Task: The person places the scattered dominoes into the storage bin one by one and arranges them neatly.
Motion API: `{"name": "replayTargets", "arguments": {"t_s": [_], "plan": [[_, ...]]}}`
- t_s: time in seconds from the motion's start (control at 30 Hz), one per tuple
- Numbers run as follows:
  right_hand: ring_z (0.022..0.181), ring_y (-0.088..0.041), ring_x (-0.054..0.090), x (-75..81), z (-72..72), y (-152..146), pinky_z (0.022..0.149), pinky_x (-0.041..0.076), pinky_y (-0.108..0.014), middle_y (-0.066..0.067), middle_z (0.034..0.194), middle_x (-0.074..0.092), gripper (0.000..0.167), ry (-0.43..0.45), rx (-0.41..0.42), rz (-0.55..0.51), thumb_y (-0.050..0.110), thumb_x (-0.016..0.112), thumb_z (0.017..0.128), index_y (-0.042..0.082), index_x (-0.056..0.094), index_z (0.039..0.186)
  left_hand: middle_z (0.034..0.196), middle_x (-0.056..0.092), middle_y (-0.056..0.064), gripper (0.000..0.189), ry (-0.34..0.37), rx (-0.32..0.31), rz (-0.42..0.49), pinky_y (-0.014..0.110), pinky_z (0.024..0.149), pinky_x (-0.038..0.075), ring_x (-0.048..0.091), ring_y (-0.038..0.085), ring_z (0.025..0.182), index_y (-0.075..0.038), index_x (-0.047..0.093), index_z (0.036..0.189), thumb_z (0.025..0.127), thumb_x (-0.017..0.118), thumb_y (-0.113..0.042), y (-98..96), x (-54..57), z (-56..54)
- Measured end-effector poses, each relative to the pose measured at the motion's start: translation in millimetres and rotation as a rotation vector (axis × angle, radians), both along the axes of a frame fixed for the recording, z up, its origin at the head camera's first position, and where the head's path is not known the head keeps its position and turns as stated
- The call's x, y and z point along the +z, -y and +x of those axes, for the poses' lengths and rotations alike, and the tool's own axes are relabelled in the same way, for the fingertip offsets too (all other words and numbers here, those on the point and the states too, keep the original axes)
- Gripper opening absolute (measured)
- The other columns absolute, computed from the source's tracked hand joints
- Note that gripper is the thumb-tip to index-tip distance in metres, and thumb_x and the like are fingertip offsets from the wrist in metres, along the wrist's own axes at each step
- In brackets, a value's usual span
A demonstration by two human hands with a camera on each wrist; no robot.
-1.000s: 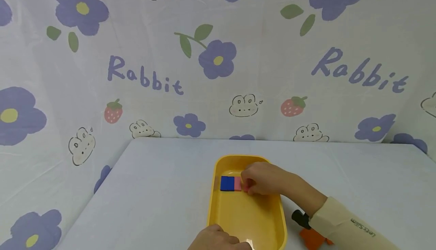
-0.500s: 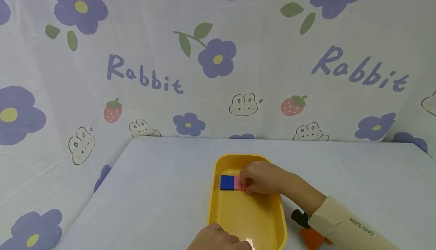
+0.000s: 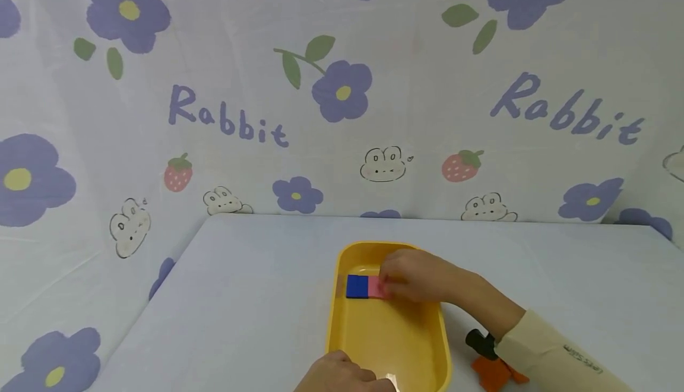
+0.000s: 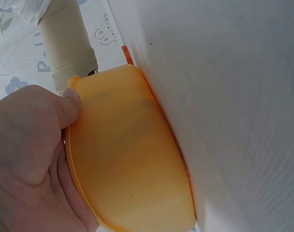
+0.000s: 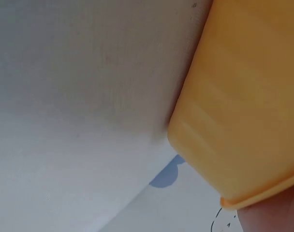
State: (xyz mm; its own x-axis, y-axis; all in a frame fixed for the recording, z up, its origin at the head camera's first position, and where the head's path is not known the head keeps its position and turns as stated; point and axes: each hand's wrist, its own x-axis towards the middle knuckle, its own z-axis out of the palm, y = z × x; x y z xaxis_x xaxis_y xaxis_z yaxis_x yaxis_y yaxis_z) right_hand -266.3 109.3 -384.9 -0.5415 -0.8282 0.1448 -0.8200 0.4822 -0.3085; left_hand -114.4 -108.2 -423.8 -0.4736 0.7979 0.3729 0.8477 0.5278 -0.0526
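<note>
A yellow tray (image 3: 392, 338) stands lengthwise on the table. Inside, near its far end, flat blue pieces (image 3: 357, 287) lie in a row with flat pink pieces (image 3: 375, 287) at their right. My right hand (image 3: 417, 274) reaches over the right rim, its blurred fingertips right at the right end of the pink pieces; I cannot tell whether they still pinch one. At the near end, my left hand (image 3: 344, 374) grips the tray wall. The left wrist view shows its thumb (image 4: 69, 106) at the rim and the other fingers along the wall.
Orange flat pieces (image 3: 491, 373) lie on the white table (image 3: 256, 309) to the right of the tray, partly beneath the right sleeve (image 3: 556, 350). A black fitting (image 3: 481, 343) sits under that cuff. Printed cloth (image 3: 342, 142) hangs behind the table.
A pink piece in my right fingers has moved left against the other pink piece. Since then the right hand has lifted slightly and shifted right. The left hand has stayed put.
</note>
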Motion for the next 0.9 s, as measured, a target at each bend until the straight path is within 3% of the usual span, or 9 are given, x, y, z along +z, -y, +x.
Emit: {"name": "replayTargets", "arguments": {"t_s": [0.3,0.6,0.77,0.9], "plan": [[0.091,-0.013,0.058,11.7,12.1,-19.0,0.09,0.052,-0.037,0.013,0.092,0.062,0.005,0.003,-0.053,-0.032,0.011,0.069,0.093,0.014,0.071,0.096,0.059,0.04,-0.025,0.019,0.075,0.011,-0.002,0.009,0.056,0.019,0.025,-0.014,0.051,-0.033,0.058,0.084,0.086,0.073,-0.044,-0.7,2.5,1.9],[0.097,-0.016,0.061,32.1,36.3,-48.7,0.087,0.054,-0.034,0.01,0.101,0.065,0.013,-0.039,-0.102,-0.105,0.009,0.074,0.09,0.02,0.071,0.097,0.059,0.039,-0.025,0.018,0.057,0.013,-0.001,0.009,0.056,0.018,0.023,-0.013,0.051,-0.033,0.059,0.085,0.083,0.075,-0.042,-1.6,3.7,2.6],[0.102,-0.015,0.062,36.6,48.5,-65.6,0.086,0.055,-0.035,0.003,0.109,0.068,0.018,-0.069,-0.148,-0.126,0.008,0.078,0.086,0.022,0.071,0.095,0.059,0.038,-0.025,0.019,0.049,0.017,-0.002,0.009,0.056,0.017,0.022,-0.012,0.051,-0.034,0.058,0.084,0.082,0.075,-0.041,-1.8,3.7,2.9],[0.102,-0.015,0.063,37.0,56.6,-78.7,0.086,0.055,-0.036,0.007,0.11,0.068,0.021,-0.088,-0.176,-0.125,0.011,0.079,0.085,0.027,0.068,0.089,0.06,0.04,-0.025,0.02,0.018,0.018,-0.007,0.01,0.057,0.017,0.022,-0.011,0.051,-0.034,0.058,0.084,0.081,0.076,-0.04,-1.9,3.3,3.5]]}}
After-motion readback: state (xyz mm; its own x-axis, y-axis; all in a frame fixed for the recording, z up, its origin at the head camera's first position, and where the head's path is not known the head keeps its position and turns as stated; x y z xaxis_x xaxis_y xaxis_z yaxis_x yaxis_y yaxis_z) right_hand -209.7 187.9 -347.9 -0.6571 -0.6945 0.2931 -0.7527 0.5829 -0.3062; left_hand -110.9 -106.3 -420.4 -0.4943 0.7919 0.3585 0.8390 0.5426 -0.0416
